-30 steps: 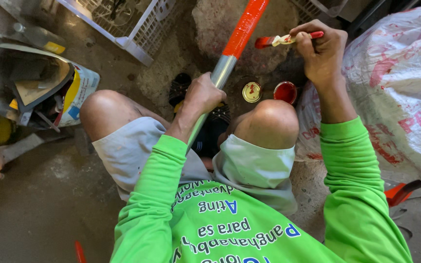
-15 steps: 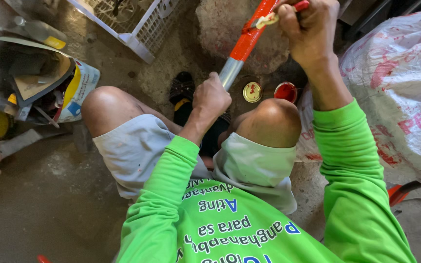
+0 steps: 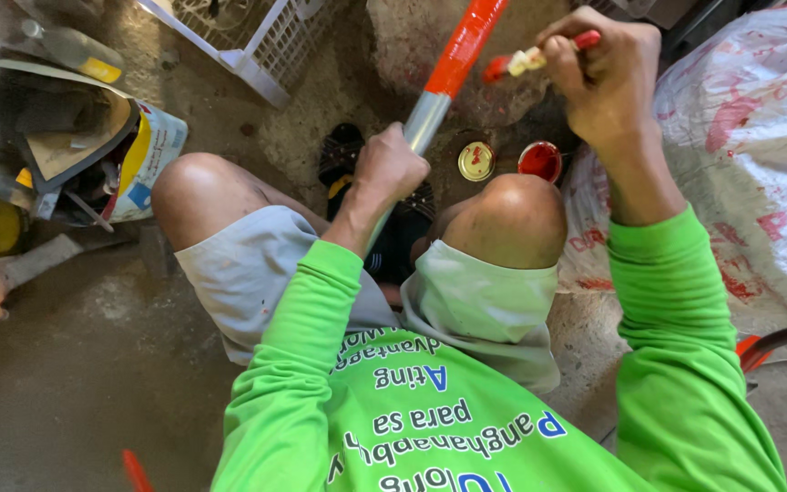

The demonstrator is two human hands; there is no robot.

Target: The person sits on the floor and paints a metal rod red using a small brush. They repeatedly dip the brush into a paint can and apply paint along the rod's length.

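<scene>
Painting a metal pipe point(image 3: 430, 114): left hand point(image 3: 392, 167) grips its bare lower section; right hand point(image 3: 608, 77) pinches a red-tipped brush point(image 3: 526, 62) beside the coated upper part; open paint tin point(image 3: 539, 161) below. Lower section remains unpainted.

pipe point(image 3: 453, 73): top end cut off by upper frame edge, lower end hidden below left hand point(image 3: 392, 169) grip
brush point(image 3: 539, 56): handle mostly hidden inside right hand point(image 3: 608, 77) (bristles blurred)
sack point(image 3: 758, 155): cut off right
</scene>
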